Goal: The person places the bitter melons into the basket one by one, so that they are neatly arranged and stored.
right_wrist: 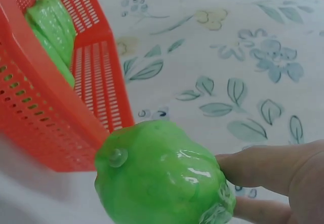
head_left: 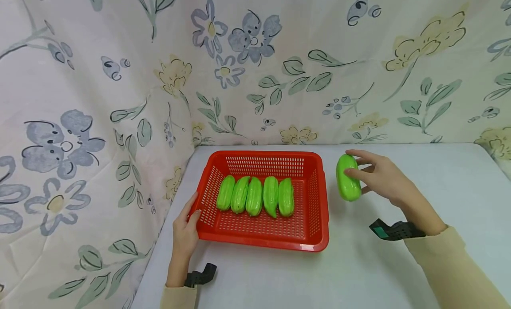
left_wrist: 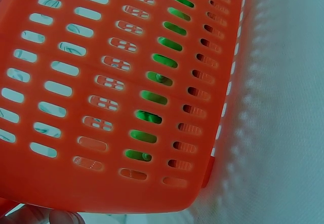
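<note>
At the left side of the red plastic basket (head_left: 259, 243), my left hand (head_left: 186, 231) grips the rim. Its fingertips (left_wrist: 63, 217) show below the slotted wall in the left wrist view. My right hand (head_left: 379, 173) holds a glossy, bright green, ridged bitter melon (head_left: 348, 177) between thumb and fingers, raised just right of the basket. Close up in the right wrist view, the held bitter melon (right_wrist: 157, 178) shows its rounded end and a shiny, wrinkled clear patch. Inside the basket several similar bitter melons (head_left: 254, 196) lie side by side in a row.
The basket's right part shows bare slotted floor (head_left: 302, 211) beside the row. Under it is a white table (head_left: 275, 278). A floral cloth (head_left: 255, 78) hangs behind the table and along its left side.
</note>
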Demonstrator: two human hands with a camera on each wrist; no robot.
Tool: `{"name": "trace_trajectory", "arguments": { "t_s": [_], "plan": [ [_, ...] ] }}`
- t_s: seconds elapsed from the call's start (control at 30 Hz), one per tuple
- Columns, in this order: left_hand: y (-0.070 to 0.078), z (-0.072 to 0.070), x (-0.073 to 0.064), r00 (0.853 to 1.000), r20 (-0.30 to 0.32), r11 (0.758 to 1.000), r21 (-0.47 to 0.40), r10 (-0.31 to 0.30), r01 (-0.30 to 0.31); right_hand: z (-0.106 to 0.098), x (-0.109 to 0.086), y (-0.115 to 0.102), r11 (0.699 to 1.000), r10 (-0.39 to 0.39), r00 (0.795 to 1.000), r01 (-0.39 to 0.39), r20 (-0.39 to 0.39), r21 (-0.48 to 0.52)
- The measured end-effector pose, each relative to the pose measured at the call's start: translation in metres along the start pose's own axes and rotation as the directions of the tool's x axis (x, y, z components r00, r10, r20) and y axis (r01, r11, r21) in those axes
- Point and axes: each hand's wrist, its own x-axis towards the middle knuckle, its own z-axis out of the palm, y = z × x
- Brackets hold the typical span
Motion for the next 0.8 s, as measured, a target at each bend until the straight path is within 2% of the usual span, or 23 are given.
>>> {"name": "trace_trajectory", "arguments": {
  "t_s": [0.2,0.43,0.63,0.8],
  "plan": [
    [0.000,0.000,0.000,1.000,-0.005,1.000,0.007,0.000,0.000,0.011,0.007,-0.016,0.999,-0.038,0.999,0.038,-0.001,0.016],
    [0.000,0.000,0.000,1.000,-0.015,1.000,0.009,0.011,-0.011,0.033,0.022,-0.043,0.995,-0.083,0.996,0.080,0.043,0.056],
    [-0.002,0.000,0.000,1.000,-0.016,1.000,0.015,0.015,-0.015,0.056,0.040,-0.059,0.994,-0.100,0.993,0.097,0.070,0.040],
    [-0.003,-0.001,0.001,1.000,-0.010,1.000,0.010,0.023,-0.023,0.071,0.050,-0.065,0.994,-0.110,0.990,0.109,0.086,0.019]
  ]
}}
